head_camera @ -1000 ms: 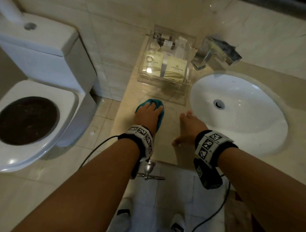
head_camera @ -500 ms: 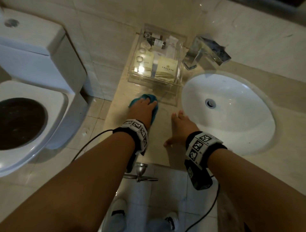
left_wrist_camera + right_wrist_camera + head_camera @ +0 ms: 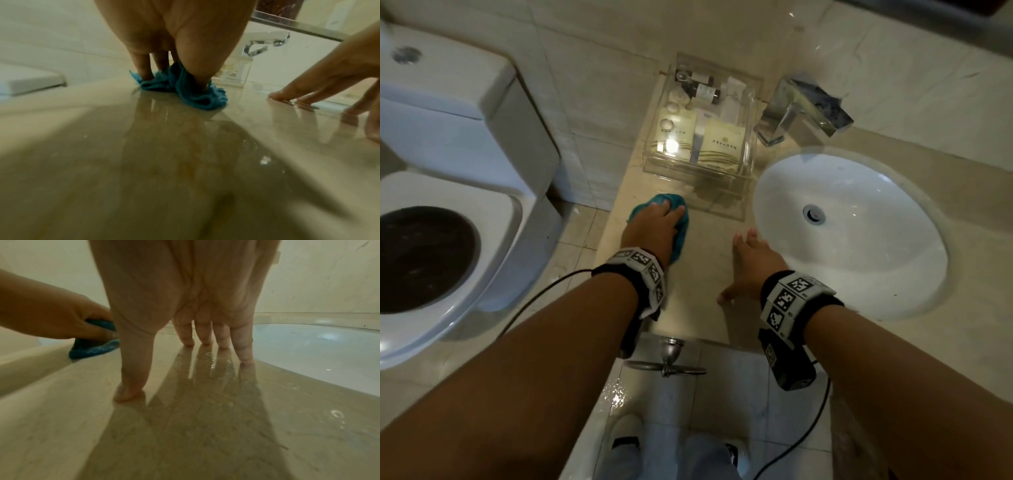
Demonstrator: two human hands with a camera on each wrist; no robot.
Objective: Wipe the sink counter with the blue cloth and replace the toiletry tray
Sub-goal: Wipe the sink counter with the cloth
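the head view looks steeply down from above at the table [image 3: 709, 274], taking in both forearms, the sink [image 3: 859, 246], the tray [image 3: 748, 144] and the toilet [image 3: 448, 222]. the left wrist view sits low, just above the table [image 3: 185, 162], facing along the left hand [image 3: 174, 40] toward the wall, very near its fingers. the right wrist view sits as low, facing along the right hand [image 3: 185, 296]. each wrist view catches the other hand at its edge; all three share the cloth [image 3: 678, 236] and the table.
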